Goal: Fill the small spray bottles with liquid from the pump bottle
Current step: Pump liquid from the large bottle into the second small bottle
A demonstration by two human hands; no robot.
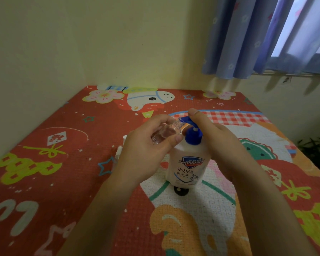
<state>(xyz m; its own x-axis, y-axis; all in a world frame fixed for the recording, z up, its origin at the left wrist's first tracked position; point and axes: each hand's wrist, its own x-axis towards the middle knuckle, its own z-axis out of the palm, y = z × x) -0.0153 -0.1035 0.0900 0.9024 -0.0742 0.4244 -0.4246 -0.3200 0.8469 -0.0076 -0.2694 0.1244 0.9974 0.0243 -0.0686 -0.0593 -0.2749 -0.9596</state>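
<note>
Two hands meet over a bright cartoon-printed mat [44,163] that covers the surface in a corner of the room. On the left, partly hidden behind the left wrist, some small white pieces [120,147] lie on the mat; what they are cannot be told. The left hand [148,150] curls its fingers [160,120] and thumb round a small clear spray bottle [164,133], capless, held tilted on its side with its open mouth pointing right and sitting right at the tip of the blue nozzle. Just right of it stands the pump bottle [189,163], upright on the mat near the middle, white with a blue pump head [192,132]. Its label reads "Safeguard" on a blue shield, with "99.9%" below and a line of Chinese characters too small to read surely. The right hand [216,143] lies over the pump head from the right, its fingers fairly straight and extended, a fingertip resting on top of the nozzle; whether it is pressing down cannot be told. Far right, blue curtains [257,37] with small flower and star prints hang by a window above the mat.
</note>
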